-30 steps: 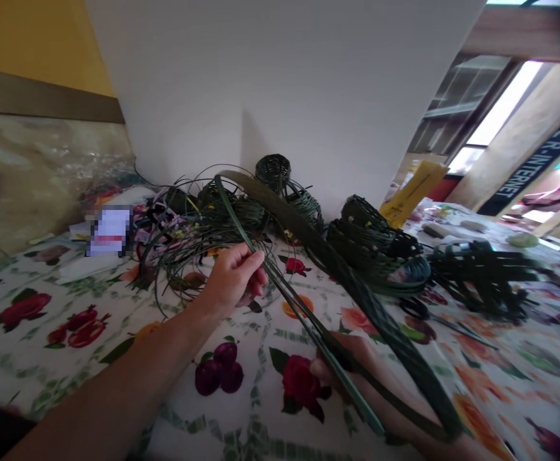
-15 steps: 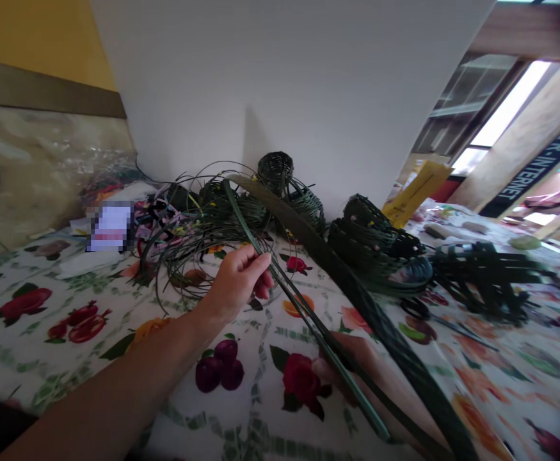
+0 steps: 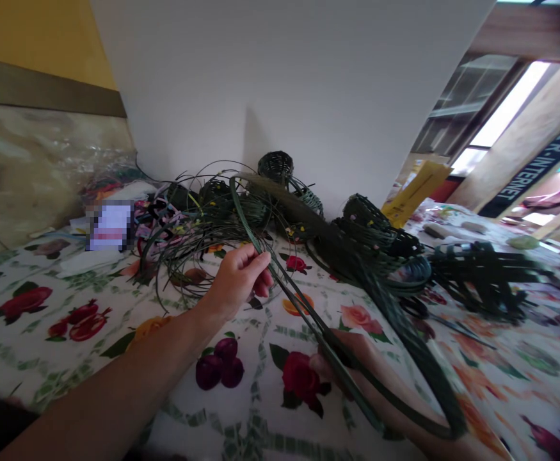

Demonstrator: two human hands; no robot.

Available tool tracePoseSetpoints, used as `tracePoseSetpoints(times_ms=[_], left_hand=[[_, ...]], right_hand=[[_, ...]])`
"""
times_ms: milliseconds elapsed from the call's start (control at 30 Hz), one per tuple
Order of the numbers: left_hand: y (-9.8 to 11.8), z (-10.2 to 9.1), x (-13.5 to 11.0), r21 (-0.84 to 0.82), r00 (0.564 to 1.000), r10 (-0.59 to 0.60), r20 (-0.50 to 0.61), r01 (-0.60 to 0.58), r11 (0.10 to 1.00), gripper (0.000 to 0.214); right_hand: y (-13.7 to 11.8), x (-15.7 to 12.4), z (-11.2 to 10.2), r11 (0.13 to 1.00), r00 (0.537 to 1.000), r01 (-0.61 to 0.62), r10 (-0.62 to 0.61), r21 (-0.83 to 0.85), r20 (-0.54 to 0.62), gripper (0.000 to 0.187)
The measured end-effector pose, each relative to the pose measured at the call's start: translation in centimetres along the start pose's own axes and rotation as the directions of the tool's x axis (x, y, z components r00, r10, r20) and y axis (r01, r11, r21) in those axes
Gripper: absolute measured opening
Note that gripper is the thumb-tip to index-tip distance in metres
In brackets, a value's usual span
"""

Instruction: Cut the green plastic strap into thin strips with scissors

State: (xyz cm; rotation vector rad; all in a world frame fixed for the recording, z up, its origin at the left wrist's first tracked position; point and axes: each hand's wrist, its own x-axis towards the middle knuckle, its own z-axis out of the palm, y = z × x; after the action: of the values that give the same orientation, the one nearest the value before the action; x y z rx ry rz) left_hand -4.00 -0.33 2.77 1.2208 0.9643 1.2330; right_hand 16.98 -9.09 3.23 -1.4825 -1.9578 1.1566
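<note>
My left hand [image 3: 239,278] grips a narrow green reed strip [image 3: 280,272] that arcs up toward the back. My right hand [image 3: 342,358] is low on the flowered tablecloth [image 3: 40,314], closed around the lower part of the strips. A long dark green woven band [image 3: 404,314] runs from that hand in a loop toward the back, over the baskets. Behind my left hand lies a tangle of thin coiled reeds [image 3: 198,256]. Small green woven baskets [image 3: 274,168] stand against the wall.
More woven baskets [image 3: 366,240] are stacked at centre right, beside a dark bundle of woven strips [image 3: 476,282]. Black-handled scissors [image 3: 413,307] lie near them. A yellow packet [image 3: 416,192], a plastic bag [image 3: 111,179] and coloured scraps [image 3: 152,221] sit along the back. A white wall [image 3: 284,83] rises behind.
The woven band has swung back over the baskets, and its lower loop has come into view near my right hand. My left hand has barely moved.
</note>
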Motion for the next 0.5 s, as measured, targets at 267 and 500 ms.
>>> tracePoseSetpoints(times_ms=[267, 500], left_hand=[[0.7, 0.4, -0.1, -0.045, 0.998, -0.054, -0.043, 0.052, 0.998, 0.029], [0.6, 0.4, 0.2, -0.037, 0.991, 0.012, -0.137, -0.017, 0.999, 0.027]], right_hand=[[1.7, 0.6, 0.1, 0.991, 0.999, -0.039, 0.039, 0.125, 0.003, 0.022], [2.4, 0.6, 0.0, 0.987, 0.999, -0.005, -0.001, 0.159, 0.037, 0.025]])
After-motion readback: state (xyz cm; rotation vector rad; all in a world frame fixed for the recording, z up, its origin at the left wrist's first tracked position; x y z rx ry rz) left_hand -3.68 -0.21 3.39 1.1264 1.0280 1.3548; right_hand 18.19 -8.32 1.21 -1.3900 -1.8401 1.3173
